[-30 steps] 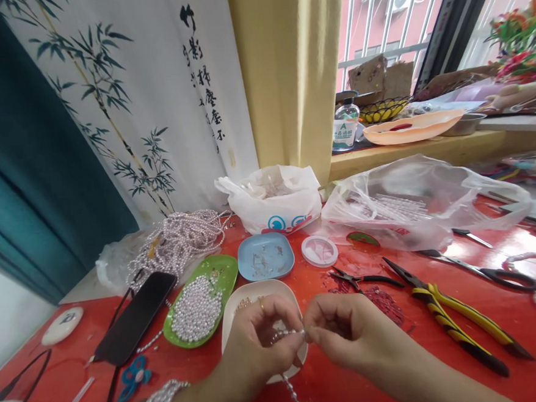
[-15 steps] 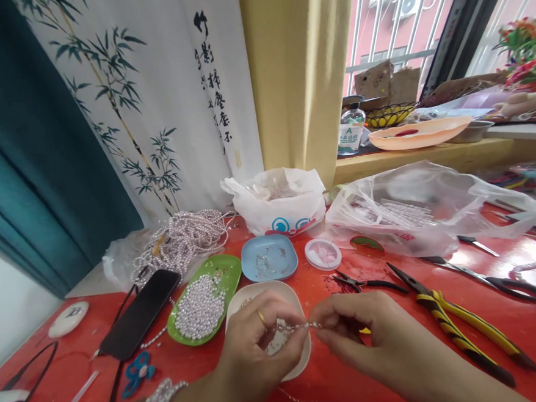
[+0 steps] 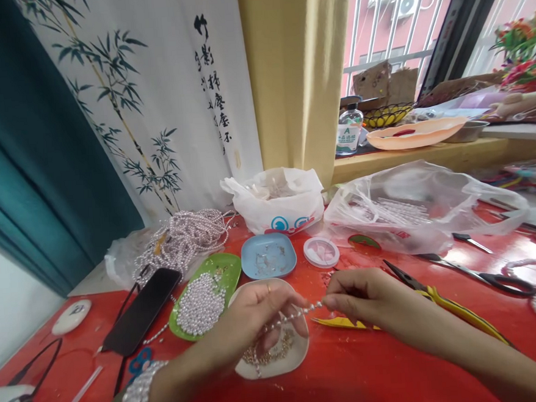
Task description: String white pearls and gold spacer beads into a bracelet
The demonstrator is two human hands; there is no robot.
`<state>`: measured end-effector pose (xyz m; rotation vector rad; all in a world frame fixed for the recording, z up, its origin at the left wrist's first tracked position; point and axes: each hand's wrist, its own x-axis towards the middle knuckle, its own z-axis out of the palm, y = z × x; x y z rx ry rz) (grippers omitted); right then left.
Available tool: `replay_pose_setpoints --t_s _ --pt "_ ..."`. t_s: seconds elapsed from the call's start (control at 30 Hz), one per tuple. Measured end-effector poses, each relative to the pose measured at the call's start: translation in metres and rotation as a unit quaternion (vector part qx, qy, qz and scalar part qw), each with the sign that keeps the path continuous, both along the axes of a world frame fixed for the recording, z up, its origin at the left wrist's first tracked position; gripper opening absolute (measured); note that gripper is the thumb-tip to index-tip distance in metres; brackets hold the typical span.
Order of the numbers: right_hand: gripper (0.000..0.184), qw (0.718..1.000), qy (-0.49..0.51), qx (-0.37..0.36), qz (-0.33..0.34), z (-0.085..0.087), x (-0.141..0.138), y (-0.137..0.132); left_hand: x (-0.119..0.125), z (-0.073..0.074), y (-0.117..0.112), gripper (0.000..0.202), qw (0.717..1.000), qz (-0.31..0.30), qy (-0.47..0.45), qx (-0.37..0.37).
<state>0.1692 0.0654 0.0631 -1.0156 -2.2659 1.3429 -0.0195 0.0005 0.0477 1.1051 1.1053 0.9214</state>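
Observation:
A thin string of small pearly beads (image 3: 298, 314) stretches between my two hands. My right hand (image 3: 360, 295) pinches its right end between thumb and fingertips. Loosely curled around the other part is my left hand (image 3: 269, 314), with a tail of the string hanging below its fingers. Beneath the left hand sits a cream dish (image 3: 291, 360) holding small gold-coloured pieces (image 3: 281, 349). Yellow tweezers (image 3: 343, 323) lie on the table just under my right hand. A wide cuff of pearl strands (image 3: 139, 394) wraps my left wrist.
A green tray (image 3: 231, 268) of loose pearls and a blue tray (image 3: 249, 260) stand behind the hands. Pliers (image 3: 469, 315) and scissors (image 3: 489, 277) lie right. A phone (image 3: 142, 311) and heaped pearl strands (image 3: 188, 234) are left. Plastic bags (image 3: 280, 203) line the back.
My hands have drawn apart, and more of the bead string shows between them. My right hand moved slightly up and right; my left hand turned and its fingers loosened.

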Motion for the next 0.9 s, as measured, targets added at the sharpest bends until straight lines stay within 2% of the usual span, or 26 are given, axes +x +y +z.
replay_pose_setpoints --t_s 0.1,0.17,0.23,0.33,0.47,0.57,0.67,0.8,0.9 --pt "0.03 0.999 0.025 -0.036 -0.029 -0.003 0.005 0.01 -0.005 0.002 0.004 0.034 0.997 -0.057 -0.023 -0.045" --pt "0.032 0.995 0.057 -0.063 -0.052 -0.005 0.006 0.014 -0.007 0.001 0.007 0.029 0.995 -0.064 -0.043 -0.063" --pt "0.031 0.992 0.085 -0.085 -0.048 -0.01 0.004 0.017 -0.007 0.0 0.01 0.028 0.993 -0.027 -0.093 -0.064" --pt "0.026 0.988 0.104 -0.113 -0.002 -0.019 -0.002 0.017 -0.004 0.0 0.015 0.033 0.984 0.07 -0.163 -0.026" --pt "0.029 0.98 0.128 -0.147 0.028 -0.031 -0.015 0.009 0.004 0.007 0.018 0.036 0.955 0.181 -0.234 -0.001" --pt "0.028 0.956 0.181 -0.229 0.029 -0.036 -0.023 -0.004 0.01 0.013 0.018 0.037 0.917 0.215 -0.335 -0.006" --pt "0.027 0.925 0.223 -0.303 0.042 -0.038 -0.028 -0.017 0.015 0.018 0.017 0.039 0.889 0.223 -0.398 -0.021" --pt "0.025 0.879 0.277 -0.383 0.06 -0.039 -0.029 -0.027 0.018 0.023 0.014 0.041 0.877 0.235 -0.42 -0.014" --pt "0.022 0.853 0.323 -0.408 0.03 -0.038 -0.031 -0.029 0.019 0.025 0.012 0.041 0.873 0.243 -0.423 -0.003"
